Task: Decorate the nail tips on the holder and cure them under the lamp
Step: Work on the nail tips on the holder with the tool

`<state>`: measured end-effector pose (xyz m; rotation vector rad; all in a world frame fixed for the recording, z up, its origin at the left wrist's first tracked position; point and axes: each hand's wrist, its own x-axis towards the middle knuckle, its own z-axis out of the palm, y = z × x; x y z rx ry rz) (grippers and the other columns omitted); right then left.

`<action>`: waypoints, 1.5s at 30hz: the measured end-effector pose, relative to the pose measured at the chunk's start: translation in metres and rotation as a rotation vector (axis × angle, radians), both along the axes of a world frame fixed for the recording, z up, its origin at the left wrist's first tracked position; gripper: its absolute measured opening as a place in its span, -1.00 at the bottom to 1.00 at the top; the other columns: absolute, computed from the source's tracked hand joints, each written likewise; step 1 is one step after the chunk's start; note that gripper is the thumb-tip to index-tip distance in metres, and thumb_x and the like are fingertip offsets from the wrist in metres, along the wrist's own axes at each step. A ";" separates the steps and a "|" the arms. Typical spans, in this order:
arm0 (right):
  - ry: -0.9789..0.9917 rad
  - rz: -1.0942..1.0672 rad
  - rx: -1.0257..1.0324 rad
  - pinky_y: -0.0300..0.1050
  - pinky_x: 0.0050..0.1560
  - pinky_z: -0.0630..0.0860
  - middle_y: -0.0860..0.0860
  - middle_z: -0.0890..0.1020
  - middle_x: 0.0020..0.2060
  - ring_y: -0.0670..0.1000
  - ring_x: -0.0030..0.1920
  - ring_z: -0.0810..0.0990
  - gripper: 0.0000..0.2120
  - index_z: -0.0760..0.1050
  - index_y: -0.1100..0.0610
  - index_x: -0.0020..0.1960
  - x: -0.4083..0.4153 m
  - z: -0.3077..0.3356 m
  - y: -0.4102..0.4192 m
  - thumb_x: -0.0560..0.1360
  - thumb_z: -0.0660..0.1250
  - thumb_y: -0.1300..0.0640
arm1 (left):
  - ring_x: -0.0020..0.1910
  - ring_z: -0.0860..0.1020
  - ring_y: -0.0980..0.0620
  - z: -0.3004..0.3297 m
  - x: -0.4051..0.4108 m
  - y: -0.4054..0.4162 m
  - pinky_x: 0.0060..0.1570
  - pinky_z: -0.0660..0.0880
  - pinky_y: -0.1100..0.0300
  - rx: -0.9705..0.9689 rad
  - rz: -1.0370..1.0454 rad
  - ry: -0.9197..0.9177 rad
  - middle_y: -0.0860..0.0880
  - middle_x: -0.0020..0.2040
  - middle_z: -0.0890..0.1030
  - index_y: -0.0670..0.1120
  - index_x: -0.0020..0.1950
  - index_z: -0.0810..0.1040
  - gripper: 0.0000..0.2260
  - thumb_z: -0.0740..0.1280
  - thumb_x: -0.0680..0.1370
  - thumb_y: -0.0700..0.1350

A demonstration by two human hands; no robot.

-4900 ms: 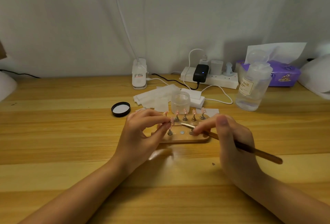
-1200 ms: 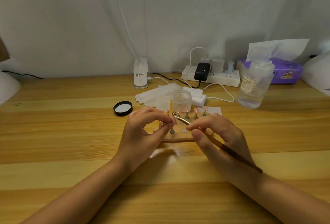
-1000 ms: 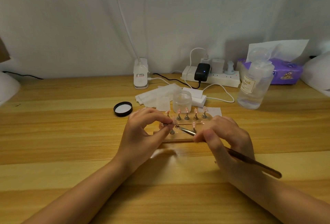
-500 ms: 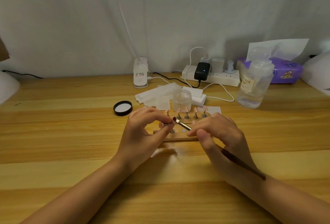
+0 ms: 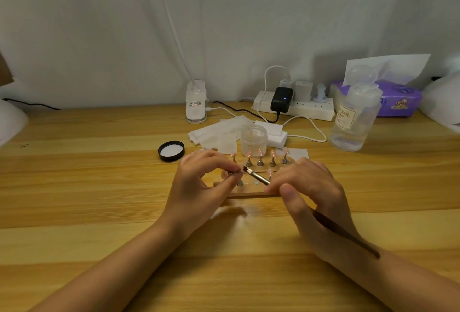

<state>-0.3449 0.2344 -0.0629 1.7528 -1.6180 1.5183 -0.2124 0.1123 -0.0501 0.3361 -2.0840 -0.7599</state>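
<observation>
The left hand (image 5: 199, 184) pinches a small nail stand (image 5: 231, 173). The right hand (image 5: 308, 192) grips a brush (image 5: 256, 177), its tip by that stand. The wooden holder (image 5: 249, 193) with pink nail tips (image 5: 260, 153) sits on the tabletop (image 5: 87, 187) under both hands.

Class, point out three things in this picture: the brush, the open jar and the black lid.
brush (image 5: 256, 177), head view, on the metal part near the bristles.
jar (image 5: 253, 138), head view, on its frosted side wall.
lid (image 5: 171, 150), head view, on its white inner face.
</observation>
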 end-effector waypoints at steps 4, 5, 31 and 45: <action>0.007 -0.007 0.021 -0.07 -0.10 0.37 -0.09 0.60 -0.31 -0.09 -0.21 0.53 -0.49 0.59 0.15 -0.26 0.000 -0.002 -0.002 0.59 0.01 -0.10 | -0.15 0.55 0.15 -0.001 0.000 -0.001 -0.04 0.45 -0.21 -0.002 0.000 -0.002 0.09 -0.19 0.62 0.00 -0.13 0.61 -0.89 0.42 0.35 -0.13; -0.005 0.010 0.015 -0.05 -0.10 0.36 -0.07 0.59 -0.35 -0.07 -0.24 0.52 -0.46 0.58 0.16 -0.29 0.000 -0.002 -0.002 0.60 -0.01 -0.09 | -0.15 0.56 0.13 -0.001 0.000 -0.001 -0.03 0.44 -0.22 -0.005 -0.003 -0.004 0.07 -0.19 0.62 0.00 -0.13 0.61 -0.89 0.42 0.36 -0.13; -0.074 0.022 0.006 -0.06 -0.01 0.36 -0.18 0.56 -0.28 -0.18 -0.16 0.53 -0.46 0.58 0.13 -0.26 0.000 -0.002 0.000 0.61 -0.05 -0.08 | -0.14 0.53 0.18 -0.003 0.000 -0.001 0.01 0.42 -0.18 -0.088 0.023 -0.020 0.09 -0.20 0.61 0.02 -0.14 0.61 -0.87 0.43 0.34 -0.14; -0.202 0.007 0.047 -0.24 0.02 0.29 -0.18 0.55 -0.30 -0.22 -0.16 0.51 -0.65 0.47 -0.11 -0.22 -0.002 0.000 -0.001 0.58 -0.04 -0.02 | -0.13 0.53 0.20 -0.005 -0.001 -0.002 0.06 0.40 -0.14 -0.098 0.040 -0.039 0.10 -0.20 0.61 -0.04 -0.17 0.64 -0.91 0.43 0.34 -0.13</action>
